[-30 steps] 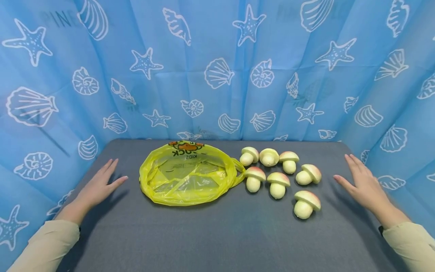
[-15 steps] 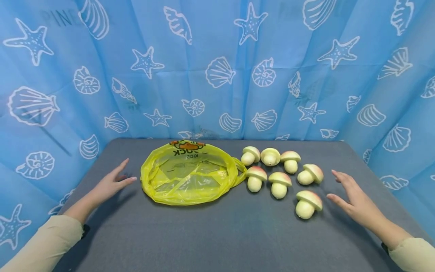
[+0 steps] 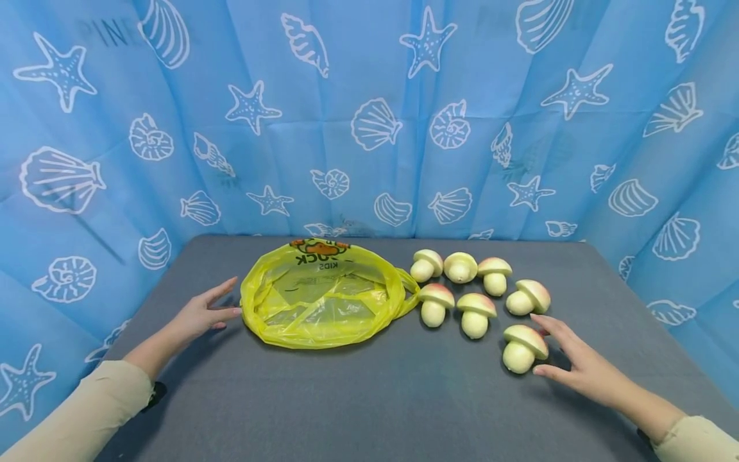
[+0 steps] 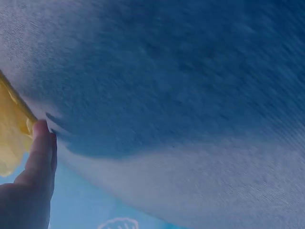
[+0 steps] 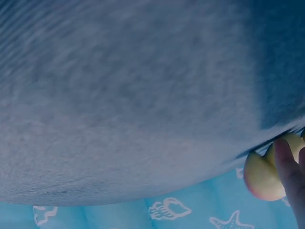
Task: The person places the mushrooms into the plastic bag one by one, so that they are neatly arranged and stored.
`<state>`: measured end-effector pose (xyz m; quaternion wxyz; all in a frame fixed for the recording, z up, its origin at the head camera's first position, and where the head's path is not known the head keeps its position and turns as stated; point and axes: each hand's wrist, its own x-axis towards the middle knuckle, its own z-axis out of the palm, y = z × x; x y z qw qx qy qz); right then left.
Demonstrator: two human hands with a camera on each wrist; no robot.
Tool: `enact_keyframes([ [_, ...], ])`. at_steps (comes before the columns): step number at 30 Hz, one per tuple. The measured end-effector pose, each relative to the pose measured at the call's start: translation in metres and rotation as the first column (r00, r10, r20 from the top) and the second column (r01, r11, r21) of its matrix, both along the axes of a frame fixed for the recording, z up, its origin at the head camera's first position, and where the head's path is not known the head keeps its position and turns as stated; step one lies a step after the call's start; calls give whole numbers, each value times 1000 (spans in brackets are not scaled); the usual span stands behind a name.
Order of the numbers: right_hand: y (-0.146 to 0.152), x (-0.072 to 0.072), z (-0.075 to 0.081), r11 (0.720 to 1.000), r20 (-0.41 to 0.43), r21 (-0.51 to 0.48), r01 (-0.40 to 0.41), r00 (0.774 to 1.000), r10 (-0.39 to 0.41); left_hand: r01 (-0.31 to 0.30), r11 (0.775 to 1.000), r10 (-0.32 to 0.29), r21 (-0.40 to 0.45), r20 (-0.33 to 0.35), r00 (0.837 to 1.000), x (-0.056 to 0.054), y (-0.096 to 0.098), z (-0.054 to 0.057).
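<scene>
A yellow plastic bag [image 3: 317, 337] lies on the table with its mouth spread wide toward me. My left hand [image 3: 199, 317] is at the bag's left rim, thumb and fingers apart, fingertips right at the edge; the left wrist view shows a fingertip beside the yellow bag [image 4: 12, 129]. On the right, my right hand [image 3: 583, 366] reaches around the nearest toy mushroom [image 3: 518, 357], forefinger by its cap and thumb by its stem, the fingers still spread. In the right wrist view, a mushroom [image 5: 262, 179] shows behind the fingers.
Several more toy mushrooms [image 3: 475, 324] with pale stems and pinkish caps stand or lie right of the bag, one [image 3: 528, 297] just beyond my right fingertips. A grey cloth covers the table [image 3: 369, 410]. A blue shell-print curtain [image 3: 369, 173] hangs behind it.
My left hand has moved right to the bag's rim. My right hand has moved left and toward me, to the nearest mushroom. The bag and mushrooms have stayed in place.
</scene>
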<state>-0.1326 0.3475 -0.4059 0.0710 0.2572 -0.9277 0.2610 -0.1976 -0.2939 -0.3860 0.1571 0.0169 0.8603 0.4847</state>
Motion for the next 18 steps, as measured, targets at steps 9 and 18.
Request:
enact_keyframes([
  [9, -13, 1, 1, 1000, -10, 22, -19, 1000, 20, -40, 998, 39, 50, 31, 999, -2, 8, -4],
  [18, -24, 0, 1, 1000, 45, 9, 14, 999, -14, -101, 989, 96, 111, 57, 994, -5, 17, -2],
])
